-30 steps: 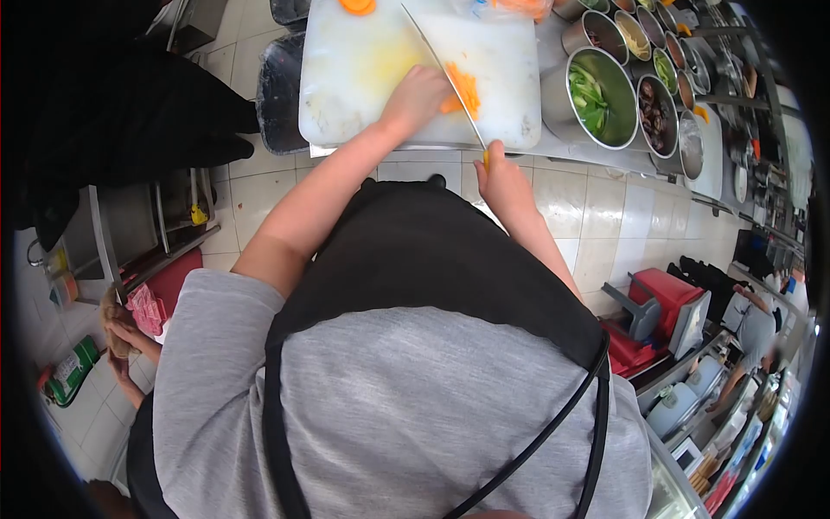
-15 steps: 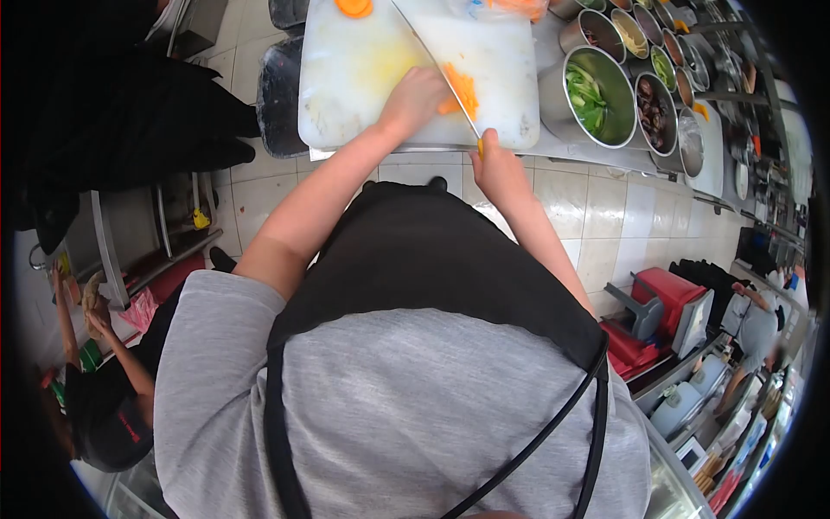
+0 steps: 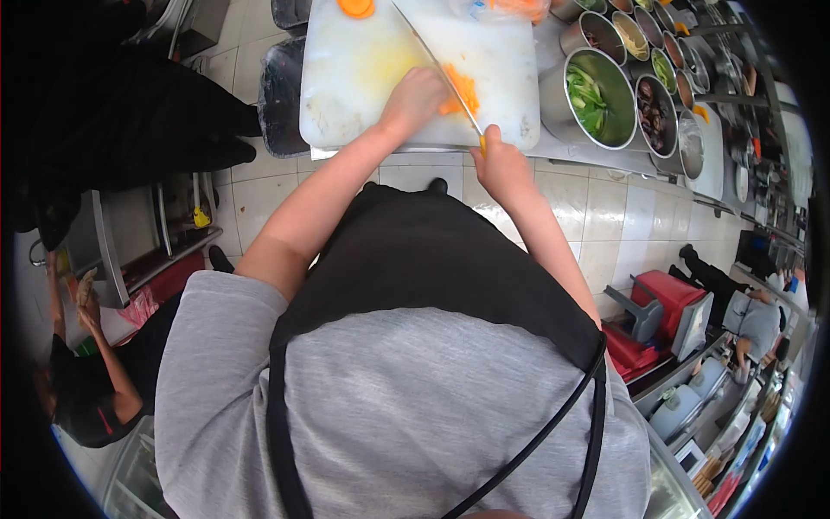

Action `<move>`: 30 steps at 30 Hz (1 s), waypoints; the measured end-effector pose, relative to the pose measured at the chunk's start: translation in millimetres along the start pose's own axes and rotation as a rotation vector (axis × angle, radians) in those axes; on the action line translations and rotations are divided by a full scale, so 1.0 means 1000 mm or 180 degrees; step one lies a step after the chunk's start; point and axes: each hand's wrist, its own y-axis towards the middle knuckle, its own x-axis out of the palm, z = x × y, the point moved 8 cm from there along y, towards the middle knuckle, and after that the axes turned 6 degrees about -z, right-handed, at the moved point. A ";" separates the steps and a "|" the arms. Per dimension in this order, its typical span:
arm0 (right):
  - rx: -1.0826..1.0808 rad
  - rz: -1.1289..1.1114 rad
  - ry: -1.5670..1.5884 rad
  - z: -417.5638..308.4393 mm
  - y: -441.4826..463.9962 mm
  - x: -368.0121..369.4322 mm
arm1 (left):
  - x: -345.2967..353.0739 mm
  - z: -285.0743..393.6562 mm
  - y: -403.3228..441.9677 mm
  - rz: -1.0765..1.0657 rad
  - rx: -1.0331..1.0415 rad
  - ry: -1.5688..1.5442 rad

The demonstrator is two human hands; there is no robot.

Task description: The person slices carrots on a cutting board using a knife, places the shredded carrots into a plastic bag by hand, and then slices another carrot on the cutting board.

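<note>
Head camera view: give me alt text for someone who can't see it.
A person's right hand holds a yellow-handled knife over a white cutting board, the left hand close to the blade, by finely cut orange pieces. Steel containers of food, one with green vegetables, stand to the right.

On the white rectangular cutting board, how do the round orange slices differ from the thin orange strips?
The round orange slices are broad discs; the thin orange strips are narrow slivers. The slices sit at the far left of the white rectangular cutting board; the strips lie further right, along the long steel knife. Both are orange.
</note>
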 end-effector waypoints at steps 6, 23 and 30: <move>0.0394 -0.0205 -0.0069 0.008 -0.029 0.013 | -0.004 0.004 0.001 -0.0014 -0.0038 0.0024; 0.0004 -0.0048 0.0013 0.000 0.004 0.006 | -0.002 0.001 0.000 -0.0005 -0.0099 -0.0029; 0.0360 -0.0405 -0.0046 -0.004 -0.028 0.006 | -0.005 0.001 0.000 -0.0008 -0.0138 0.0022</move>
